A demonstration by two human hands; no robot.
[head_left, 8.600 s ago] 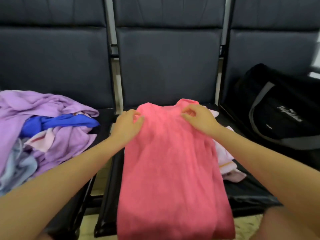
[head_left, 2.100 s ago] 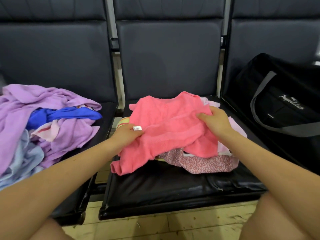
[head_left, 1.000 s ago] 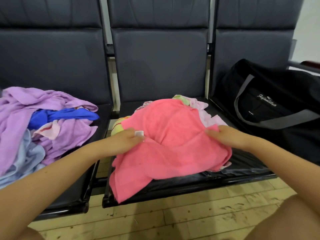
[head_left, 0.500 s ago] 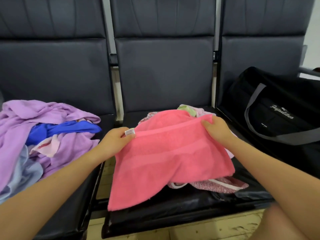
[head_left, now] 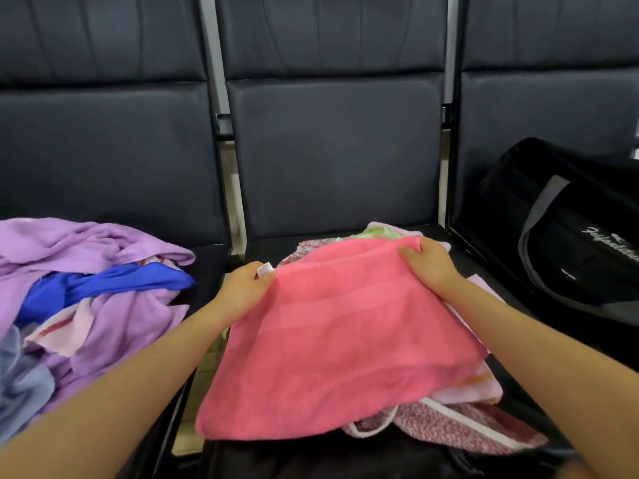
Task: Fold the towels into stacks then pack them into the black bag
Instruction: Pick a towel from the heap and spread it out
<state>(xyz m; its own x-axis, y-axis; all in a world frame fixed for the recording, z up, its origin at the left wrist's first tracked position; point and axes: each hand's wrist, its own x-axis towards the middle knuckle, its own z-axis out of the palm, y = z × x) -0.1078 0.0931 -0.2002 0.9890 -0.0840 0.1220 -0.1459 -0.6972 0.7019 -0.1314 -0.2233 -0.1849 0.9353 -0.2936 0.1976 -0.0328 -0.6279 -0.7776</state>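
Dark padded seats in a row, filling the frame. Centre: coral-pink terry towel [head_left: 342, 344], folded, draped over a low stack of folded pastel and patterned towels [head_left: 460, 426] on the middle seat [head_left: 345, 459]. Left hand [head_left: 243, 286] pinching the far left corner by the white label; right hand [head_left: 430, 266] pinching the far right corner. Left edge: loose heap of lilac, blue and pale towels [head_left: 86, 292], unfolded. Right edge: black fabric duffel bag with grey straps [head_left: 567, 236], nothing visibly packed. Judged roughly midway through folding; packing not begun.

Script logo (illegible) on black bag [head_left: 567, 236]
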